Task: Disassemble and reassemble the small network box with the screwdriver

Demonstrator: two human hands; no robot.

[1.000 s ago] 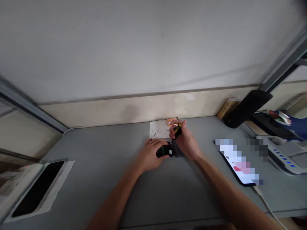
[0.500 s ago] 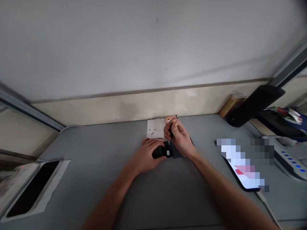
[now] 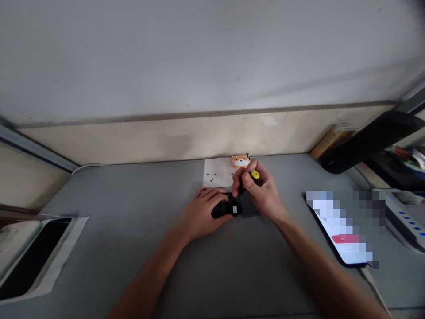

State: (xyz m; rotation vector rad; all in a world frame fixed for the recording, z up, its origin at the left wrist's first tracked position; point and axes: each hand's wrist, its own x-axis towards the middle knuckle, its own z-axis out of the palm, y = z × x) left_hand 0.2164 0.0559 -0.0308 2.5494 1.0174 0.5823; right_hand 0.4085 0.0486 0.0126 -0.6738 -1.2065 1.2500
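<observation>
An opened phone, dark with green parts and a small white label, lies on the grey table. My left hand is closed around its left end, fingers over the far edge and thumb along the near edge. In my right hand is a screwdriver with a yellow cap, held tilted above the phone's right part. Its tip is hidden or too small to make out. Just behind, several tiny dark screws lie on a white paper. An orange-and-white dog-faced trinket rests at the paper's far edge.
To the right lies a lit phone with a cable, beside a white power strip. A black cylinder and a box stand at the back right. Another dark-screened phone is at the left. A wall closes off the back.
My right hand has moved slightly right and turned, so the screwdriver's yellow cap now shows. More of the trinket is visible. My left hand keeps its hold; the view has shifted a little.
</observation>
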